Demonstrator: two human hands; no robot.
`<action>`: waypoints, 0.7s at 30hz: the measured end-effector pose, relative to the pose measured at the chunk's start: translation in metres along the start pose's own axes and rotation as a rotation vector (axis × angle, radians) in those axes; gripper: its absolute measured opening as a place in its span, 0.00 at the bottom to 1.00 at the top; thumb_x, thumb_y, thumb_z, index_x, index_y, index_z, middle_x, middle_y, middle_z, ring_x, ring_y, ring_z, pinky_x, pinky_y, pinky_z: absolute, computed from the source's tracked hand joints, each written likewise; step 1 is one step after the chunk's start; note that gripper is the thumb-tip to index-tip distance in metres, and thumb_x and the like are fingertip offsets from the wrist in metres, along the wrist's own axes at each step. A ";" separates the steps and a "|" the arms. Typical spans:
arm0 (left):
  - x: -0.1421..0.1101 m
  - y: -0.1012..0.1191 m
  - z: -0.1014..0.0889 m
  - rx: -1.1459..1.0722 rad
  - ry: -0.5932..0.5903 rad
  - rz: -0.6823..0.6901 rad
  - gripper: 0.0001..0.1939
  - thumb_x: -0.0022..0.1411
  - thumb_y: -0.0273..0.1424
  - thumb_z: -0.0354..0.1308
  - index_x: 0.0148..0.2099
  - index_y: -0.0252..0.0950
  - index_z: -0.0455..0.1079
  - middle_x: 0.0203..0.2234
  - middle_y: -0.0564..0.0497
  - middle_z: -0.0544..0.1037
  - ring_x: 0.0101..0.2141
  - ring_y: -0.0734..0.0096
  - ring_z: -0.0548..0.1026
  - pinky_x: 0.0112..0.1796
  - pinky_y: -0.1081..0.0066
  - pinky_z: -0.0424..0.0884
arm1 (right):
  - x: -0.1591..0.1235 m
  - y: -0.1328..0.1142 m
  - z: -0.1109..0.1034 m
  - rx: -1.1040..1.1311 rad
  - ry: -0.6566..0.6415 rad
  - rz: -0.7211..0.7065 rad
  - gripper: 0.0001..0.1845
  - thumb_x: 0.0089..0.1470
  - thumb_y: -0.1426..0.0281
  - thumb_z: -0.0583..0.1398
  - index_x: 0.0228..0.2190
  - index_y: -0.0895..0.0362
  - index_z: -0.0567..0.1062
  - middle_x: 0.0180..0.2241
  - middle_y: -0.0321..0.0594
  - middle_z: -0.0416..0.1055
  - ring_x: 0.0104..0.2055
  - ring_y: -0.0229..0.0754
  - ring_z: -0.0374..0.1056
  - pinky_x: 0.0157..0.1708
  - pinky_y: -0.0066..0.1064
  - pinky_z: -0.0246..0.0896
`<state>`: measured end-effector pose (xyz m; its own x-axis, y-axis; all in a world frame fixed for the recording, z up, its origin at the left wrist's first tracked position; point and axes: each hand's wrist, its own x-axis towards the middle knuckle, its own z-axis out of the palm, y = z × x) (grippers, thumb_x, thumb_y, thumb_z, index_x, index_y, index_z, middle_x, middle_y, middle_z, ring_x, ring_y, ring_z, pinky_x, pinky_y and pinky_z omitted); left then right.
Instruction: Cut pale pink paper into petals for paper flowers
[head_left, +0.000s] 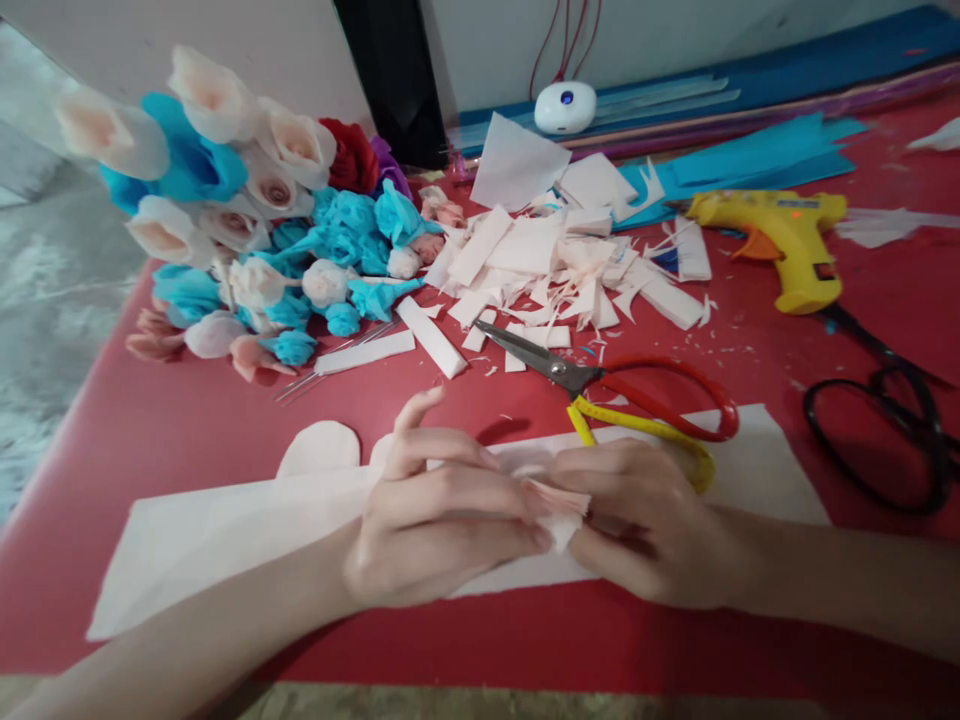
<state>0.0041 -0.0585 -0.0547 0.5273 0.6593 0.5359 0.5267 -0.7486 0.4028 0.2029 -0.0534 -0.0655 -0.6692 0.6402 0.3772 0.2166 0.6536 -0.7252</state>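
Note:
My left hand [442, 510] and my right hand [645, 520] meet over a long strip of pale pink crepe paper [225, 540] lying on the red table [187, 420]. Between their fingertips both pinch a small folded, pleated piece of pale pink paper [561, 508]. The left forefinger sticks up; the other fingers are closed on the piece. Two rounded paper petals [321, 447] lie just beyond the left hand.
Red-handled scissors [600, 385] and a yellow tape measure [645, 430] lie just past my hands. Behind are paper scraps [555, 265], a pile of blue, pink and white paper flowers [255, 220], a yellow glue gun [787, 235] and black scissors [892, 410] at right.

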 end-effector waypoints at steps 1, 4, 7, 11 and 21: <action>0.002 0.000 -0.001 -0.005 0.033 0.060 0.09 0.60 0.32 0.54 0.29 0.48 0.72 0.18 0.63 0.75 0.25 0.75 0.67 0.51 0.63 0.65 | 0.000 0.000 0.000 0.003 0.000 -0.005 0.11 0.50 0.80 0.52 0.35 0.57 0.68 0.26 0.32 0.70 0.22 0.30 0.62 0.22 0.22 0.55; 0.006 -0.002 -0.003 -0.005 0.028 0.161 0.06 0.56 0.28 0.58 0.31 0.46 0.73 0.21 0.63 0.75 0.27 0.76 0.66 0.52 0.67 0.64 | 0.000 0.001 0.001 0.027 -0.014 0.004 0.14 0.48 0.82 0.53 0.36 0.57 0.66 0.27 0.31 0.71 0.22 0.30 0.62 0.23 0.22 0.55; 0.007 -0.003 -0.005 -0.013 0.009 0.147 0.06 0.56 0.27 0.58 0.31 0.46 0.73 0.22 0.63 0.75 0.29 0.76 0.66 0.52 0.68 0.64 | 0.000 0.001 0.000 0.049 -0.037 0.024 0.14 0.47 0.82 0.54 0.36 0.56 0.65 0.29 0.31 0.71 0.22 0.30 0.61 0.23 0.22 0.54; 0.005 -0.002 -0.003 -0.039 0.018 0.153 0.08 0.57 0.27 0.57 0.30 0.45 0.73 0.22 0.61 0.76 0.29 0.76 0.67 0.53 0.63 0.63 | 0.002 0.000 -0.001 0.055 -0.067 0.037 0.07 0.49 0.81 0.53 0.27 0.57 0.66 0.25 0.31 0.69 0.25 0.30 0.64 0.23 0.21 0.54; 0.006 -0.001 -0.005 -0.144 -0.027 0.112 0.07 0.59 0.26 0.53 0.31 0.39 0.70 0.24 0.59 0.79 0.30 0.74 0.71 0.55 0.56 0.60 | -0.001 0.001 0.001 -0.030 -0.023 0.011 0.09 0.56 0.73 0.52 0.26 0.57 0.69 0.20 0.32 0.68 0.19 0.32 0.62 0.19 0.24 0.53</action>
<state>0.0039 -0.0543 -0.0479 0.5960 0.5711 0.5645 0.3636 -0.8187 0.4444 0.2029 -0.0540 -0.0670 -0.6827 0.6385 0.3553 0.2453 0.6583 -0.7117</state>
